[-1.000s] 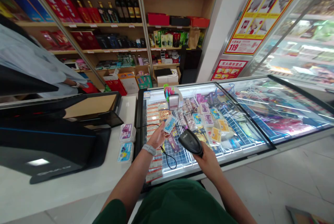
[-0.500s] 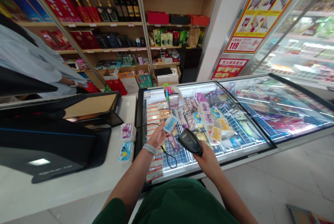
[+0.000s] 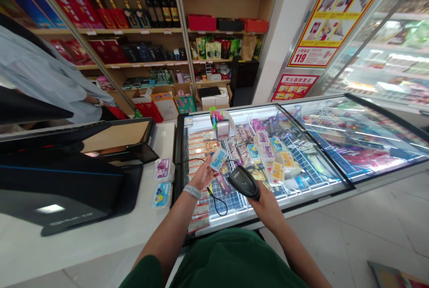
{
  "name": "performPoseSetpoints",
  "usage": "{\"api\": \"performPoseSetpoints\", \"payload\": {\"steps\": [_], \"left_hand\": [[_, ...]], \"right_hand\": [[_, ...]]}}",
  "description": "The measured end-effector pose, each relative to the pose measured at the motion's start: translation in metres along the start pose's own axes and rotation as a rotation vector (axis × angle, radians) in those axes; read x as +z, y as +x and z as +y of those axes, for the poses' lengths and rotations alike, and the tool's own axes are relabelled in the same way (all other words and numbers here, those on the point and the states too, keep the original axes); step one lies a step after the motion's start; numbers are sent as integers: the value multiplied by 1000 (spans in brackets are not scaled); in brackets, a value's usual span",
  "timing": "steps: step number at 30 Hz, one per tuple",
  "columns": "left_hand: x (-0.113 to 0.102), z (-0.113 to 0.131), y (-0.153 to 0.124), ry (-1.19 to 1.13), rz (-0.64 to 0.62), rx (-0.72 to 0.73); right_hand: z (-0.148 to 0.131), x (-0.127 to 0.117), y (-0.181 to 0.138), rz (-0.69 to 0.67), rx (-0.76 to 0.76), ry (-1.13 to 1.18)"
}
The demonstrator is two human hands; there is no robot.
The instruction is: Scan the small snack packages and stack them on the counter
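Observation:
My left hand (image 3: pixel 202 175) is closed on a small blue and white packet (image 3: pixel 218 158), held up over the glass lid of a chest freezer (image 3: pixel 335 176). A white watch sits on that wrist. My right hand (image 3: pixel 264 202) grips a black corded barcode scanner (image 3: pixel 244 181), its head pointed at the packet from a short distance. The scanner's black cable (image 3: pixel 214 201) loops over the glass. Two more packets lie on the white counter (image 3: pixel 100 234) to the left, a purple one (image 3: pixel 163 169) and a blue one (image 3: pixel 161 194).
A black till screen (image 3: pixel 63 180) stands on the counter at left. A person in a pale blue shirt (image 3: pixel 50 82) is behind it. Shelves of bottles and boxes (image 3: pixel 140 15) fill the back wall. The freezer holds several packaged goods. Tiled floor (image 3: pixel 368 234) lies to the right.
Both hands hold almost still with the packet and scanner. The person in the pale blue shirt has shifted slightly right behind the till.

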State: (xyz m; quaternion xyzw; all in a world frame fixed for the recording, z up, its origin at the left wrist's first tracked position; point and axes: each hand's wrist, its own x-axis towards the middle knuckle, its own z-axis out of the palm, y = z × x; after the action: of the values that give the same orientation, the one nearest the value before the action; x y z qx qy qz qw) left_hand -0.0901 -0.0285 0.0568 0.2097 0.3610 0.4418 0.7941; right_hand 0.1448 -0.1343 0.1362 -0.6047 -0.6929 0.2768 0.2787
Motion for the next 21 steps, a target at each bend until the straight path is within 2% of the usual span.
{"api": "performPoseSetpoints", "payload": {"steps": [13,17,21], "left_hand": [[-4,-3,2,-1,-19,5],[-5,-4,0,37,2,5],[-2,-2,-9,134,47,67]], "right_hand": [[2,1,0,-11,-3,2],[1,1,0,-15,-2,3],[0,2,0,-18,4,-10]]}}
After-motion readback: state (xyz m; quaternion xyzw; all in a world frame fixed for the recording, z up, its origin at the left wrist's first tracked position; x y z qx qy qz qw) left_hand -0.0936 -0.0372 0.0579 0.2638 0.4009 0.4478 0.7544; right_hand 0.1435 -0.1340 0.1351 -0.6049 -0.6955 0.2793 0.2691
